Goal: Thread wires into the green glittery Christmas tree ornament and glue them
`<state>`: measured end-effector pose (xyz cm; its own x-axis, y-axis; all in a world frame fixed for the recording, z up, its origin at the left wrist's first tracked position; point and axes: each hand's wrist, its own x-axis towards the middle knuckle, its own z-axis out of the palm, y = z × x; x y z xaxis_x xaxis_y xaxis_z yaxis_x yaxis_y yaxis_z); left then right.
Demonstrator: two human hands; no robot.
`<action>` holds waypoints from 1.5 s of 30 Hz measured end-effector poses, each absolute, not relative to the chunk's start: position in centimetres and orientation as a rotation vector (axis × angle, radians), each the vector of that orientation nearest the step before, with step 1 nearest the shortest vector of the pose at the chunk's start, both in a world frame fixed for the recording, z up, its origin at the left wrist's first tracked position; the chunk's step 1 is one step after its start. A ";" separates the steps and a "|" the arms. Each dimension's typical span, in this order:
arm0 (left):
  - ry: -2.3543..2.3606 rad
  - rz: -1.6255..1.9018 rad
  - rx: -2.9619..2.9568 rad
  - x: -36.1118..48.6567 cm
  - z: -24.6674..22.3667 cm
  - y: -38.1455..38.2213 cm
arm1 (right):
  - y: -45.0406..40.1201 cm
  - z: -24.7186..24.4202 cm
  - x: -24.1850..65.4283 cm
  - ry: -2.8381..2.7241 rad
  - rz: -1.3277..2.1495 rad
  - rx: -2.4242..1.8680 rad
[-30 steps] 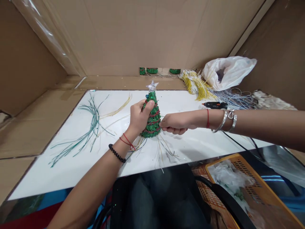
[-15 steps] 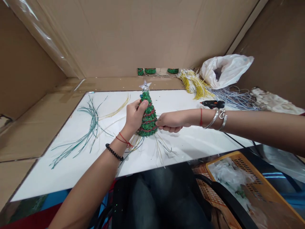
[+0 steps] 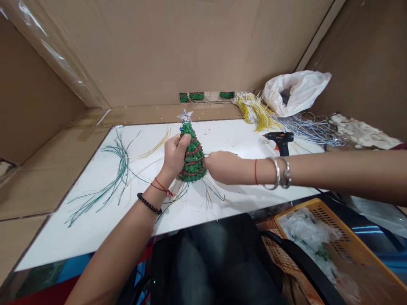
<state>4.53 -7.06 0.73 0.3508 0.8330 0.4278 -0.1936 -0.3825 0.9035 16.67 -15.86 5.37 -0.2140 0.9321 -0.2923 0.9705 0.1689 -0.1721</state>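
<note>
A small green tinsel Christmas tree (image 3: pixel 193 163) with red garland bands and a silvery star (image 3: pixel 185 115) on top stands over the white board. My left hand (image 3: pixel 175 154) is closed around its upper left side, thumb across the front. At the tree's lower right side, my right hand (image 3: pixel 224 167) is closed, its fingertips turned away from view, so what they pinch cannot be made out. Loose thin wires (image 3: pixel 208 192) lie beneath the base of the tree. Behind my right wrist lies a black glue gun (image 3: pixel 280 140).
Green wires (image 3: pixel 122 165) and yellow wires (image 3: pixel 155 147) are spread on the board's left. Yellow wire bundles (image 3: pixel 254 112), a white plastic bag (image 3: pixel 297 93) and bluish wires (image 3: pixel 313 129) sit at the back right. An orange basket (image 3: pixel 359 241) stands below, right. Cardboard walls (image 3: pixel 190 46) surround the board.
My right hand has turned so its back faces up, staying at the tree's right side. More of the glue gun shows. The whole view has shifted slightly; my left hand keeps its hold.
</note>
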 end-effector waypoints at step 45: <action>0.644 1.290 1.653 4.6 0.3 -7.3 | -14.5 6.5 17.8 2.236 -0.687 1.770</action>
